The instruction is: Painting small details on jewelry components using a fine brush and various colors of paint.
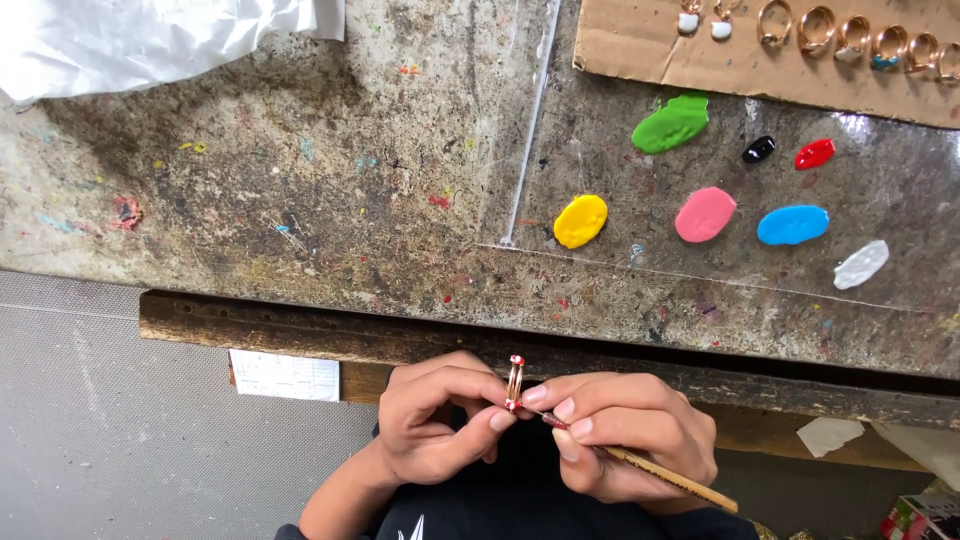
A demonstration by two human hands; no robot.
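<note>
1. Head view, looking straight down: the left hand (432, 420) pinches a small gold-coloured ring with red and white dots (514, 383) between thumb and forefinger, fingers clenched on its lower edge, the ring standing upright just below the dark front edge of the paint-stained grey work surface (300, 180).
2. And the right hand (625, 435) is closed around a thin wooden stick with a red tip (650, 468), fingers grasping it pen-style; the tip touches the ring's lower part.
3. Up past the ring on the surface, a clear plastic sheet (900, 170) carries blobs of paint: yellow (580, 221) nearest, then pink (705, 214), blue (792, 225), white (861, 264), with green (671, 124), black (758, 149) and red (814, 153) farther up.
4. Farthest from the ring, at the top right, a brown cardboard piece (640, 50) holds a row of gold rings (850, 35).
5. Away at the top left lies crumpled white plastic (150, 40).
</note>
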